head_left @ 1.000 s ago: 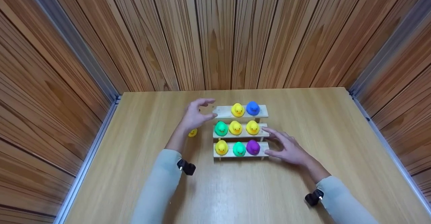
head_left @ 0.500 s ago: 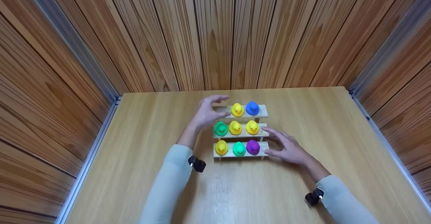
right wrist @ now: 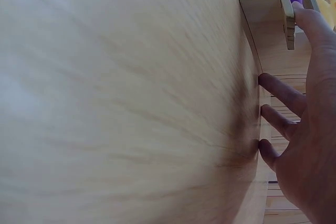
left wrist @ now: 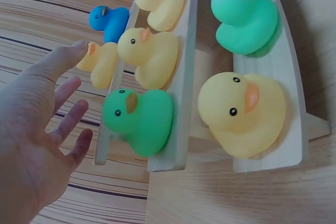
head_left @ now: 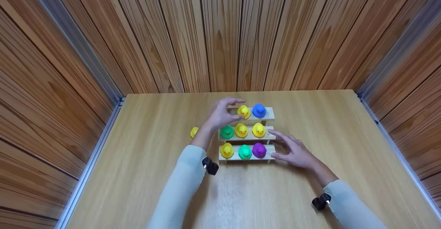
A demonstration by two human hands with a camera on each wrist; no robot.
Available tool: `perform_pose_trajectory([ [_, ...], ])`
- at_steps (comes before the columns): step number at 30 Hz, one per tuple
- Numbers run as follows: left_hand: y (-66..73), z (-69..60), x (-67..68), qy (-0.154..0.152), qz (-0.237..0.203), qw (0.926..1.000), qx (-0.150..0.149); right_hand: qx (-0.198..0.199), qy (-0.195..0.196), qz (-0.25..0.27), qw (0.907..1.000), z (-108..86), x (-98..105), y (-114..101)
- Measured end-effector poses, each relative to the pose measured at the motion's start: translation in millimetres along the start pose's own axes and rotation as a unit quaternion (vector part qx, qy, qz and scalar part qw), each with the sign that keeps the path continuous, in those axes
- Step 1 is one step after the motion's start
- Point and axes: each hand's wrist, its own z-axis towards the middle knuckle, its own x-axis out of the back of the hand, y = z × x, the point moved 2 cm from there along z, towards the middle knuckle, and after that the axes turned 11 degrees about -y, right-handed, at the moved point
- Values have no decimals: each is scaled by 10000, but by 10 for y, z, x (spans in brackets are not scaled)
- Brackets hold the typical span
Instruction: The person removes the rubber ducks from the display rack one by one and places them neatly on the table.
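Observation:
A three-tier wooden rack (head_left: 270,154) holds rubber ducks. At the top tier, my left hand (head_left: 221,115) has thumb and fingers parted around the left side of a yellow duck (head_left: 244,111); in the left wrist view the thumb tip of my left hand (left wrist: 34,129) overlaps this duck (left wrist: 101,65), and whether they touch I cannot tell. Beside it sits a blue duck (head_left: 259,111). My right hand (head_left: 294,152) stays at the rack's right end, fingers spread, its thumb against the lowest tier near the purple duck (head_left: 259,150) in the head view.
A yellow duck (head_left: 194,132) lies on the table (head_left: 155,129) left of the rack, partly behind my left forearm. The middle tier bears a green duck (head_left: 226,131) and two yellow ones; a yellow and a green duck (head_left: 245,152) share the lowest tier. Wooden walls surround the table.
My left hand has moved right along the top tier, from its left end to the yellow duck. My right hand and the ducks on the rack have kept their places.

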Motion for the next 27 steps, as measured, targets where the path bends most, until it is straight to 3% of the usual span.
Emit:
perform_pose_trajectory([
  [17, -25, 38, -80, -4, -163, 9995, 270, -113, -89, 56, 9999, 3, -1, 0],
  [27, -18, 49, -75, -12, -148, 9998, 156, -34, -12, -42, 10000, -2, 7, -12],
])
